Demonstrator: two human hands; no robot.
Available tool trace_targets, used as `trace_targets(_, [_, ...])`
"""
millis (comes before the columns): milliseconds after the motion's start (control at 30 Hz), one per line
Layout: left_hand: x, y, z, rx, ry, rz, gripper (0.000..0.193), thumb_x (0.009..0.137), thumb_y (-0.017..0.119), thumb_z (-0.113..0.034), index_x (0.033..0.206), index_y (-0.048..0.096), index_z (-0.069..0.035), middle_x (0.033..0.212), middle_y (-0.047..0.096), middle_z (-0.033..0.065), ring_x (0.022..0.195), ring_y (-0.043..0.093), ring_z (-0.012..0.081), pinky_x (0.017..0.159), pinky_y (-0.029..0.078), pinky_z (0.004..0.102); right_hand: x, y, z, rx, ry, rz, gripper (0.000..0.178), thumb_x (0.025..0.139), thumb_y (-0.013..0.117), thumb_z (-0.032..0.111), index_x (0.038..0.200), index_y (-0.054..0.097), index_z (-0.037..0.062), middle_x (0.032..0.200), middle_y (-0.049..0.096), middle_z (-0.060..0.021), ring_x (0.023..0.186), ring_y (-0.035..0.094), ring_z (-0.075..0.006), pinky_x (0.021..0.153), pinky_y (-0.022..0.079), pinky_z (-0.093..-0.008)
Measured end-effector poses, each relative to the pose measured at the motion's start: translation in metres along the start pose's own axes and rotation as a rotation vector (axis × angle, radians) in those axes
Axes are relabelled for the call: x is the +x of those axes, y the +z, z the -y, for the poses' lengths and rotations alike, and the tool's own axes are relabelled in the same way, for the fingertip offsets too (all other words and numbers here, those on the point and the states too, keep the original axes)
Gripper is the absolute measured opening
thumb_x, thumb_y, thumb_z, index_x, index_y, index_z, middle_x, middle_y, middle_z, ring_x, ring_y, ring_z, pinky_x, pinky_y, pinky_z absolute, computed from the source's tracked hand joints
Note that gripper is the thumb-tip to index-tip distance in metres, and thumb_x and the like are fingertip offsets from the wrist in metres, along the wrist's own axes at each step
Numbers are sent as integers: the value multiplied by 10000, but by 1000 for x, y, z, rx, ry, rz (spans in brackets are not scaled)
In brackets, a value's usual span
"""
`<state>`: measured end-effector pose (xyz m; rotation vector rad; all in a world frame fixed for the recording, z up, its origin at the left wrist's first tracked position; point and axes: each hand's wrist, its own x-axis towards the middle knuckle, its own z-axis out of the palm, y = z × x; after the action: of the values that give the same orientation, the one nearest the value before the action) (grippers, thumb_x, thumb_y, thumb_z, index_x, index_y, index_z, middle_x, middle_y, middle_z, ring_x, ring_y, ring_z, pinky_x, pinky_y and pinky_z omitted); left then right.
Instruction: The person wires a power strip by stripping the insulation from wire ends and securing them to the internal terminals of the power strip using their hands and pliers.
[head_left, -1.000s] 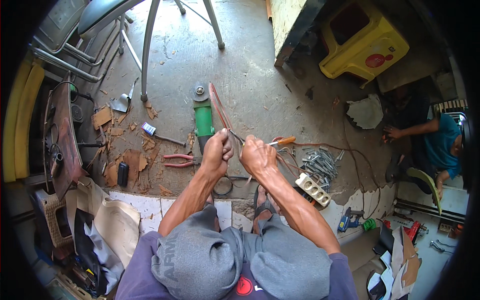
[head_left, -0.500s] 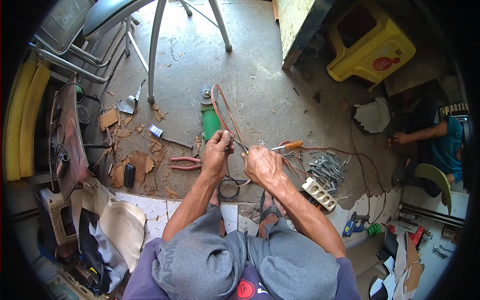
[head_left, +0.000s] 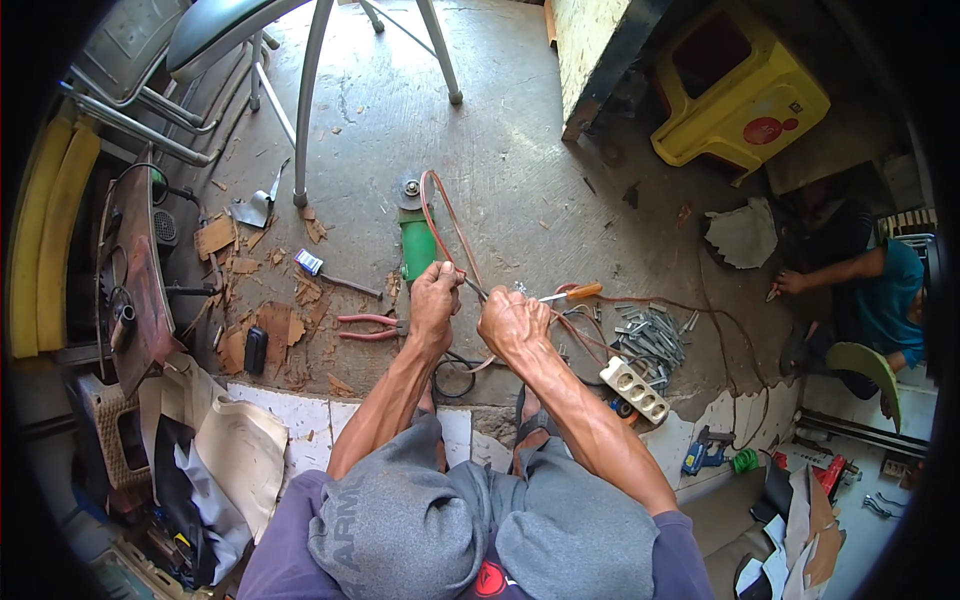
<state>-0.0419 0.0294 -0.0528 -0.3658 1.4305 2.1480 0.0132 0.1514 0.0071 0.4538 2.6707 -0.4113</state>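
My left hand (head_left: 434, 303) is closed, thumb on top, pinching the reddish-brown cable (head_left: 458, 228), which loops up and away from me and back down. Beside it my right hand (head_left: 513, 320) is closed too, knuckles up. A short dark length of cord (head_left: 474, 288) spans the small gap between both hands; the join inside the fingers is hidden. Just beyond my left hand lies a green angle grinder (head_left: 418, 240). Red-handled pliers (head_left: 368, 327) rest left of my left wrist. An orange-handled screwdriver (head_left: 580, 291) lies right of my right hand.
A white power strip (head_left: 636, 388) sits beside a pile of metal pieces (head_left: 655, 340). Brown scraps (head_left: 283, 335) litter the floor at left. Chair legs (head_left: 308, 120) stand ahead, a yellow stool (head_left: 745, 90) at far right. Another person's arm (head_left: 840, 272) reaches in from the right.
My right hand has shifted slightly left, closer to my left hand, and turned a little. The left hand keeps its pinch on the cable. The whole view has shifted slightly.
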Motion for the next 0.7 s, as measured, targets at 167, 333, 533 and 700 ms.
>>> trace_targets(167, [5,8,30,312,34,-208,289,1031,503,-258,795,538,-96,558,400,-46,404,311,61,390,224,265,10,18,-8,-15,49,7,234,860,574,140,977,707,-13,969,722,-256,899,726,-401,776,579,-487])
trace_targets(333, [-10,30,2,50,-265,-39,317,1013,474,-244,749,529,-78,599,409,-28,406,311,91,396,226,306,12,21,-26,-83,119,-57,223,874,570,123,989,696,-20,957,729,-235,915,730,-375,777,584,-466])
trace_targets(533, [-24,14,-10,310,275,126,238,1028,546,-241,897,589,-46,667,462,-26,562,411,69,508,353,257,2,-28,-16,-39,41,-20,290,883,542,166,1019,689,-44,974,722,-259,878,732,-390,763,582,-460])
trace_targets(700, [-11,-3,8,554,244,82,260,1041,527,-271,940,599,-42,700,477,-37,652,419,58,589,355,238,-1,-12,-13,-8,43,46,288,863,573,173,1013,692,-43,995,716,-268,906,727,-396,799,573,-479])
